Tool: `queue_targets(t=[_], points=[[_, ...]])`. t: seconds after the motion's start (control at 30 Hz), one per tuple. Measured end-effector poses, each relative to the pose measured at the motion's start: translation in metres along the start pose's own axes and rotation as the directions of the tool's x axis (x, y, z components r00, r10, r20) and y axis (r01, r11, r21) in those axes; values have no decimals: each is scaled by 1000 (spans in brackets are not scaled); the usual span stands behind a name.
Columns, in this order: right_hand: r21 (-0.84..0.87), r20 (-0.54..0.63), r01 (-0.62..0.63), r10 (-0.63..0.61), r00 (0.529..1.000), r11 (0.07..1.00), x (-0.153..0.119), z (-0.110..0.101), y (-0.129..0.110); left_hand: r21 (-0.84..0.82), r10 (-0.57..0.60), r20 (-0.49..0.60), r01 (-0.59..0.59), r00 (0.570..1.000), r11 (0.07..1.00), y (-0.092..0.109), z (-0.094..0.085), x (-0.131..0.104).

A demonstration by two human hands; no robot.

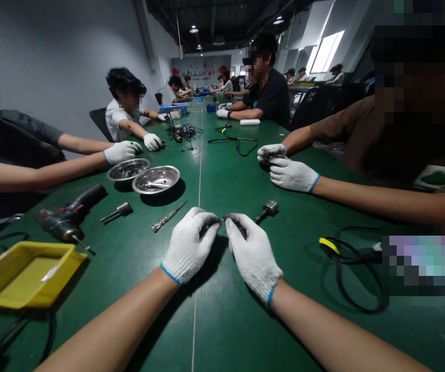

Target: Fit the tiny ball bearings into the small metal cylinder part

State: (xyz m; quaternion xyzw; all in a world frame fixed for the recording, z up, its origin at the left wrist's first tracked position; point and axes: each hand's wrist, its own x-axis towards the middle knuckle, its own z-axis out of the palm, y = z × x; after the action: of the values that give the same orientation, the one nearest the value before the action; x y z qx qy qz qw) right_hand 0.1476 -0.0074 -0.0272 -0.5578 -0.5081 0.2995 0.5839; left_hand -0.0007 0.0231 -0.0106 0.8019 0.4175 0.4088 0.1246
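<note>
A grey wall (56, 46) is rising at left, a window (326, 51) is glowing at right, and at least 3 lamps (193, 29) are shining under a dark ceiling (230, 20).

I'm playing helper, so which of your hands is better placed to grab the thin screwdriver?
Probably the left hand: the thin screwdriver lies beside it, on its outer side. The right hand sits farther off. Both hands' fingers meet at a tiny part.
</note>
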Motion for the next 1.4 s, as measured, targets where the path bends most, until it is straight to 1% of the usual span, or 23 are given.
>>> queue_targets(t=[0.1,0.17,0.27,0.37,0.47,0.53,0.57,0.6,0.67,0.7,0.73,0.8,0.87,0.93,1.0,1.03,1.1,1.17,1.2,1.23,1.3,1.33,1.4], points=[[43,35,-48,46,998,998,1,-1,-2,16,45,17,-45,999,999,1,0,-2],[43,48,-57,55,997,997,2,-3,-3,24,60,21,-61,998,998,2,0,-4],[48,78,-77,73,994,996,3,-5,-4,37,56,41,-58,998,998,4,-1,-5],[49,77,-88,84,993,995,3,-6,-3,43,54,41,-56,998,997,4,0,-4],[-15,34,-56,56,998,998,2,-5,-1,47,14,-9,-13,1000,999,2,0,-3],[-141,36,2,3,999,990,1,-6,0,49,-48,-53,51,997,998,0,0,-1],[-242,67,39,-24,997,970,1,-7,-1,47,-83,-71,87,994,995,-1,0,0],[-359,119,82,-41,992,930,0,-9,-2,45,-116,-87,120,989,992,-3,0,1],[-589,243,172,-30,970,789,-2,-11,-7,35,-167,-107,171,980,985,-5,0,4],[-667,295,212,-8,956,715,-3,-12,-10,29,-182,-111,186,977,982,-6,0,4],[-719,338,252,10,941,648,-4,-13,-13,24,-188,-110,192,976,981,-7,0,5],[-774,396,314,33,917,550,-5,-13,-18,22,-185,-101,188,977,982,-7,0,4],[-802,413,340,46,909,491,-5,-12,-21,29,-169,-85,172,982,985,-6,1,4],[-815,406,337,50,912,472,-5,-12,-20,39,-158,-72,161,985,986,-6,1,3],[-803,385,320,26,923,503,-4,-13,-15,40,-160,-71,163,985,986,-6,2,3],[-784,361,303,0,933,541,-3,-14,-12,35,-164,-75,167,984,985,-6,2,3],[-703,268,246,-71,961,668,0,-16,-6,15,-171,-83,173,982,985,-6,2,3],[-518,146,183,-124,982,835,3,-17,-1,-12,-168,-92,167,982,986,-7,1,4],[-407,82,149,-127,989,901,5,-17,1,-24,-160,-95,159,983,987,-6,1,4],[-303,27,120,-118,993,945,7,-18,1,-36,-148,-97,145,984,989,-6,0,3],[-157,-36,85,-92,995,984,9,-17,0,-56,-110,-97,105,989,993,-2,-1,2],[-119,-41,81,-87,995,990,9,-17,-1,-65,-88,-96,82,991,995,0,-1,1],[-80,-2,92,-93,996,993,8,-16,-3,-82,-48,-103,39,994,996,6,-1,-2]])
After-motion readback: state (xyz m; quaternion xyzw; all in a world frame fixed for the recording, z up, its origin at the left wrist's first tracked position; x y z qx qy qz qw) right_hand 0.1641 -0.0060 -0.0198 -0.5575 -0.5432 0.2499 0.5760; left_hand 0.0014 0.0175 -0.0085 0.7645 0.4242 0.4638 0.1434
